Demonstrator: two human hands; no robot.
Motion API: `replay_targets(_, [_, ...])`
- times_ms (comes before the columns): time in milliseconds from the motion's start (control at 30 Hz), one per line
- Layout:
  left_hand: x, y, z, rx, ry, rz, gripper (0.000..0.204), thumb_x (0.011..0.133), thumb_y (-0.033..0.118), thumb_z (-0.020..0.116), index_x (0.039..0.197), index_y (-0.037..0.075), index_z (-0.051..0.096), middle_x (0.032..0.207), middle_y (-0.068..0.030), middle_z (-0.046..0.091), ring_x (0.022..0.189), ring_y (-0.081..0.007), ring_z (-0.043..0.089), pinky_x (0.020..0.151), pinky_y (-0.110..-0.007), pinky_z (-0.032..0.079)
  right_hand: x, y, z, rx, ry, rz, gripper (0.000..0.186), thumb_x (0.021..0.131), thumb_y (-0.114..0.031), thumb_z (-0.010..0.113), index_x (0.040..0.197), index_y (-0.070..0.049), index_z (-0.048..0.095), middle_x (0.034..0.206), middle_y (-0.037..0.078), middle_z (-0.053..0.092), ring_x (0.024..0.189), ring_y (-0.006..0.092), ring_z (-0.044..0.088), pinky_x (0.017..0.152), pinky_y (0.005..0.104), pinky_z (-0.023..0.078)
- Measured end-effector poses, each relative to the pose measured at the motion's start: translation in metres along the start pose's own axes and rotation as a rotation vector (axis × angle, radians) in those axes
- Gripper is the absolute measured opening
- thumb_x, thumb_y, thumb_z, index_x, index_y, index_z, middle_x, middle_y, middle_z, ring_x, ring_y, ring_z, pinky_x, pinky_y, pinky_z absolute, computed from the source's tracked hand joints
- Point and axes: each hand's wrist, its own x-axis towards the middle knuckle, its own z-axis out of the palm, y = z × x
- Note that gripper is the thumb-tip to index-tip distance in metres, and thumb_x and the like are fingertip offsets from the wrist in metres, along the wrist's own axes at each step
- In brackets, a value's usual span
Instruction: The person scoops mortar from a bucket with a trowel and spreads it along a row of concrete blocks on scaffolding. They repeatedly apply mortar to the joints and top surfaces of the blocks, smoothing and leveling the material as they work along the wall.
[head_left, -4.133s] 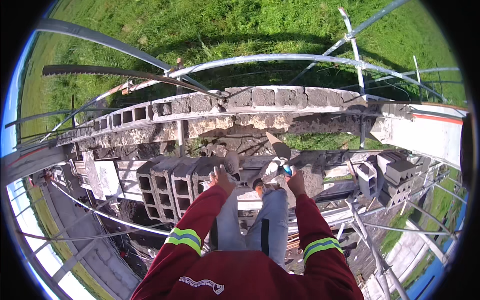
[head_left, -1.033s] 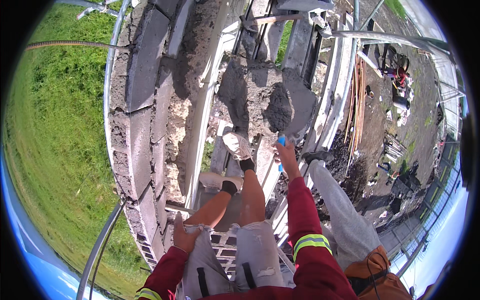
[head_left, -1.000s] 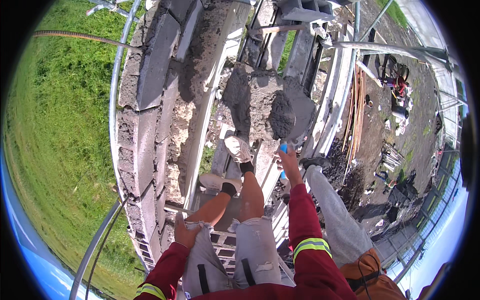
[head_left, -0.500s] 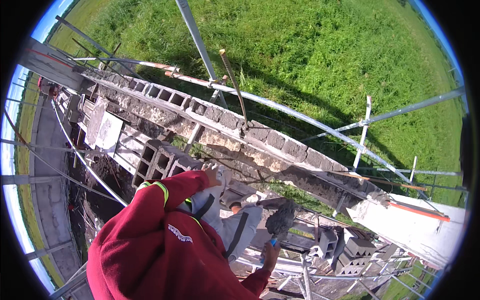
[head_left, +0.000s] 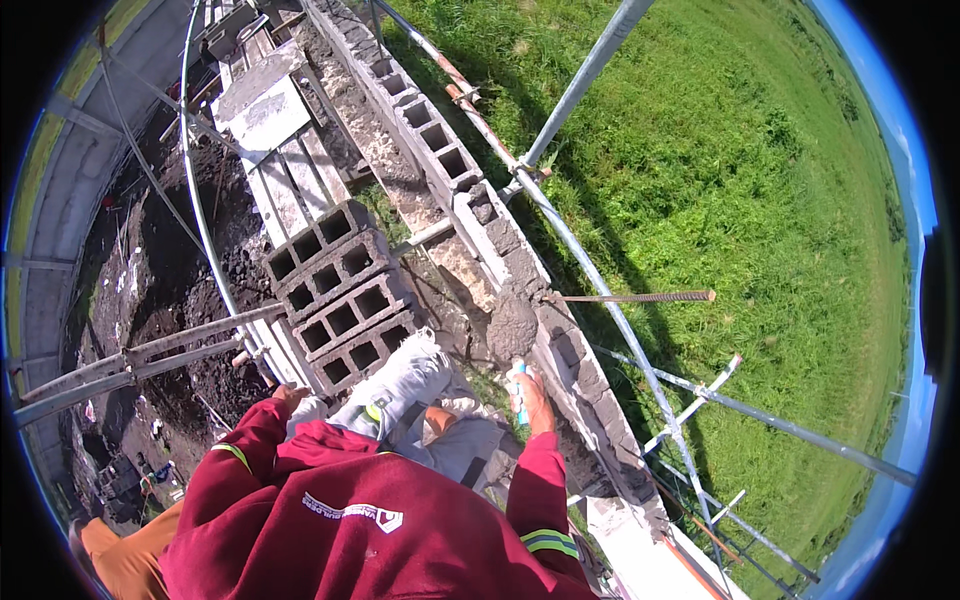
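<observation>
In my right hand is the blue handle of a trowel. A load of wet grey mortar covers its blade, which is at the inner edge of the block wall, just below a protruding steel bar. My left hand is low beside my grey-trousered leg, close to the end of the scaffold planks; its fingers are too small and partly hidden to read. Several hollow concrete blocks are stacked on the planks ahead of my knees. Mortar fills some wall cells, while farther ones gape.
A rusty steel bar juts from the wall. Scaffold tubes run along its outer side, above grass. A pale board lies on the planks beyond the blocks. Dark soil lies below to the left. An orange-trousered leg shows at lower left.
My view has swung left along the wall. My right hand has brought the loaded trowel up to the wall. My left hand has come off my knee area toward the planks.
</observation>
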Motion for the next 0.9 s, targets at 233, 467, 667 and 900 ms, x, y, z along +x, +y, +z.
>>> replay_targets(233, [-0.087, -0.029, 0.062, -0.192, -0.216, -0.071, 0.076, 0.095, 0.054, 0.076, 0.144, -0.003, 0.063, 0.116, -0.0181, 0.078, 0.099, -0.0279, 0.076, 0.087, -0.039, 0.06, 0.181, -0.134, 0.046, -0.71, 0.191, -0.445, 0.044, 0.093, -0.032, 0.062, 0.114, 0.007, 0.065, 0.097, 0.027, 0.07, 0.088, 0.0443, 0.068, 0.077, 0.0517, 0.057])
replay_targets(467, [-0.185, -0.029, 0.116, -0.642, -0.272, 0.051, 0.084, 0.102, 0.035, 0.074, 0.167, 0.003, 0.033, 0.161, -0.0228, 0.051, 0.145, -0.0277, 0.054, 0.119, -0.038, 0.044, 0.316, -0.2, 0.133, -1.228, 0.468, -0.639, 0.037, 0.095, -0.021, 0.061, 0.117, 0.008, 0.068, 0.108, 0.032, 0.073, 0.108, 0.051, 0.071, 0.088, 0.0579, 0.058])
replay_targets(667, [-0.24, -0.087, 0.162, -0.726, -0.134, -0.327, 0.083, 0.098, 0.033, 0.077, 0.161, -0.007, 0.039, 0.143, -0.0206, 0.066, 0.133, -0.0256, 0.063, 0.113, -0.037, 0.049, 0.314, -0.11, 0.151, -0.904, 0.73, -0.567, 0.032, 0.093, -0.012, 0.064, 0.119, 0.007, 0.061, 0.103, 0.032, 0.073, 0.096, 0.05, 0.073, 0.08, 0.0556, 0.058])
replay_targets(900, [-0.253, -0.115, 0.203, -0.964, -0.252, -0.401, 0.067, 0.101, 0.021, 0.072, 0.158, -0.004, 0.046, 0.146, -0.0169, 0.065, 0.133, -0.0237, 0.062, 0.112, -0.035, 0.049, 0.347, -0.077, 0.158, -0.038, 0.661, -0.147, 0.03, 0.091, -0.01, 0.07, 0.113, 0.007, 0.06, 0.089, 0.022, 0.069, 0.071, 0.0354, 0.071, 0.055, 0.0488, 0.055])
